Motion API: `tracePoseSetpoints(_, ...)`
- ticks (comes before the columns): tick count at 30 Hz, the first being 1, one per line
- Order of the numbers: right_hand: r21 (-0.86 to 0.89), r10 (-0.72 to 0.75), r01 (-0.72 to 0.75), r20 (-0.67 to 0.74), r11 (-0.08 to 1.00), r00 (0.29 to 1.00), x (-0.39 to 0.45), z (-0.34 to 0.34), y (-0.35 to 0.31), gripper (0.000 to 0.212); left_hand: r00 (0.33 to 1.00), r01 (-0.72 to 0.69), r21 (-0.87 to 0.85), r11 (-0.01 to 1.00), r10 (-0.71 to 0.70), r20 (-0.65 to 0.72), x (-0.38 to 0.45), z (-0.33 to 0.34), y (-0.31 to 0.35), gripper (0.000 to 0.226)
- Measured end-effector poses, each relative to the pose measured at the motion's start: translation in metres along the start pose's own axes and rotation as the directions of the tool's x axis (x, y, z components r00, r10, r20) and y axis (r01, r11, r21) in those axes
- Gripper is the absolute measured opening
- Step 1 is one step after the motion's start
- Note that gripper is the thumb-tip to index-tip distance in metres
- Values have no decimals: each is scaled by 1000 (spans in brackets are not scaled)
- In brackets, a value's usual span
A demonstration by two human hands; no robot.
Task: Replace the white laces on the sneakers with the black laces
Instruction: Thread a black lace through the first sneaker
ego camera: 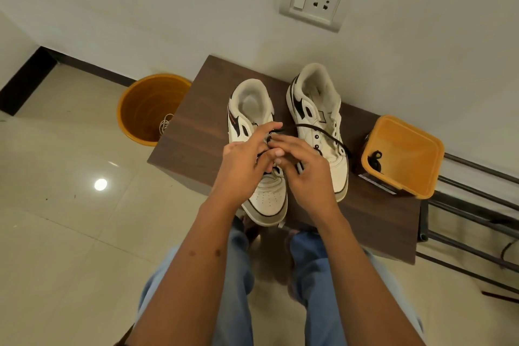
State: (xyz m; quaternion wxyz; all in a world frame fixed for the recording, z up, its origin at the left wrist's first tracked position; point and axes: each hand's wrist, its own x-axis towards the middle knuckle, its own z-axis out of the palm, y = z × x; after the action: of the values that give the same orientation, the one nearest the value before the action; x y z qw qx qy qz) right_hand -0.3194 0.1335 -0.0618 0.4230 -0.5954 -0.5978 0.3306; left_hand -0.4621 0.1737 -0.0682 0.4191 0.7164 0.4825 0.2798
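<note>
Together, both hands (273,160) pinch the black lace (323,132) over the left sneaker (261,199).

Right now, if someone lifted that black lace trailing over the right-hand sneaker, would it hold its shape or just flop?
Probably flop: the black lace already curves loosely across the right sneaker. It looks thin, so likely very light. The spare lace lies bunched in the orange container, which suggests it tangles easily.

table (196,126): dark wood (matt) | floor (56,219): glossy tile | box (432,168): plastic
</note>
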Motion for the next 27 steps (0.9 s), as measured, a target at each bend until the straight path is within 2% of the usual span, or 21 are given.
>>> tracePoseSetpoints(6, 43, -34, 33, 14, 999, 999, -1, 0, 0, 33, 1000, 22, -35, 999, -22, 7, -2, -2, 4, 44)
tracePoseSetpoints(11, 12, 0, 1, -60, 1000, 998, 0, 4, 2, 18, 999, 25, -47, 999, -27, -38, 2, -5, 3, 40)
tracePoseSetpoints(12, -3, 12, -13, -88, 1000, 996, 1, 4, 2, 16, 996, 26, -33, 999, -29, -90, 2, -4, 4, 37)
tracePoseSetpoints(14, -31, 32, -37, -137, 999, 990, 1, 4, 4, 13, 956, 98, 19, 995, -89, -278, 4, -3, 4, 33)
tracePoseSetpoints(16, -43, 57, -65, -166, 997, 984, 1, 4, 4, 11, 862, 239, 36, 970, -195, -468, 8, -3, 2, 31)
tracePoseSetpoints(17, -45, 67, -76, -174, 996, 983, 1, 4, 3, 12, 825, 299, 26, 954, -245, -510, 11, -3, 0, 32)
tracePoseSetpoints(21, -52, 57, -67, -173, 996, 983, 0, 5, 2, 16, 789, 456, -7, 890, -407, -460, 21, -1, -1, 49)
tracePoseSetpoints(27, -87, 30, -49, -200, 995, 979, 3, 10, 2, 13, 773, 461, -133, 878, -470, -426, 21, -4, 1, 27)
